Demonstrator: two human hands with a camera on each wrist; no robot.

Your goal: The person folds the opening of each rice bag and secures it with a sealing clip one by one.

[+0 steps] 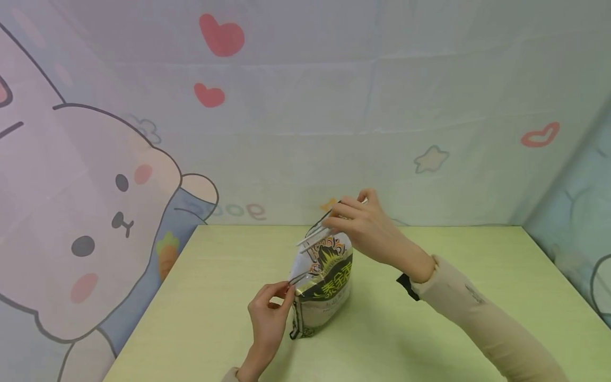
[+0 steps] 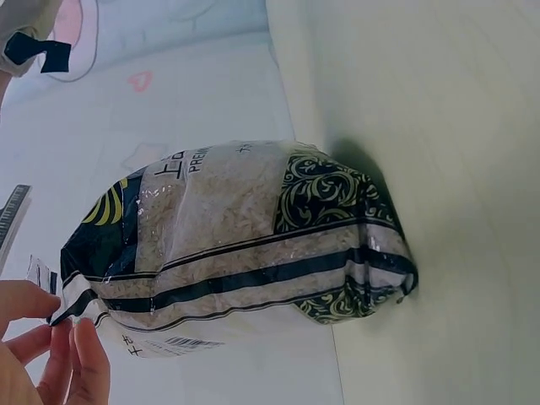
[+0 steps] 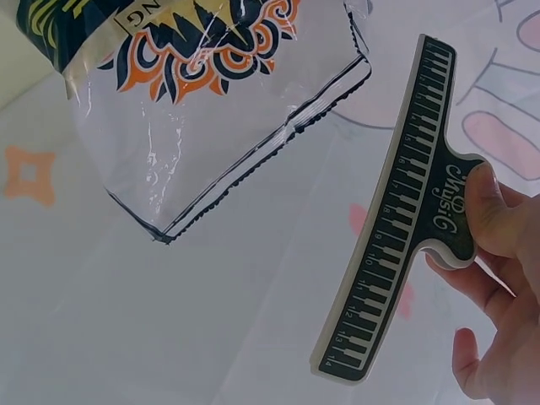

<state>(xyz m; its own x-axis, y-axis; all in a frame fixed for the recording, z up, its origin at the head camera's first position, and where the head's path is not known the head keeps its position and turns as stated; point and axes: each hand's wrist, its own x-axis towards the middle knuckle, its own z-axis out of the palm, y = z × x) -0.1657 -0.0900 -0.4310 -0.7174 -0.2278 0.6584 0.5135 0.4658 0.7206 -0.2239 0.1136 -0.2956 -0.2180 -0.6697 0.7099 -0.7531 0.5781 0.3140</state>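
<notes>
A plastic bag of rice (image 1: 329,289) stands upright on the table, with dark bands and yellow lettering. My left hand (image 1: 270,313) pinches its side edge near the upper part; in the left wrist view that hand (image 2: 51,354) has fingertips and thumb on the striped side fold. Above the bag, my right hand (image 1: 365,225) grips the handle of a long bag clip (image 3: 392,211) with a piano-key pattern, numbers and the word "Music". The right wrist view shows the clip beside the bag's flattened, transparent top (image 3: 245,173), apart from its jagged edge.
The bag stands on a pale green-yellow table (image 1: 458,297). Behind the table hangs a light cloth backdrop (image 1: 305,106) printed with hearts, a star and a large cartoon animal at left. A dark strap (image 1: 408,286) hangs at the right cuff.
</notes>
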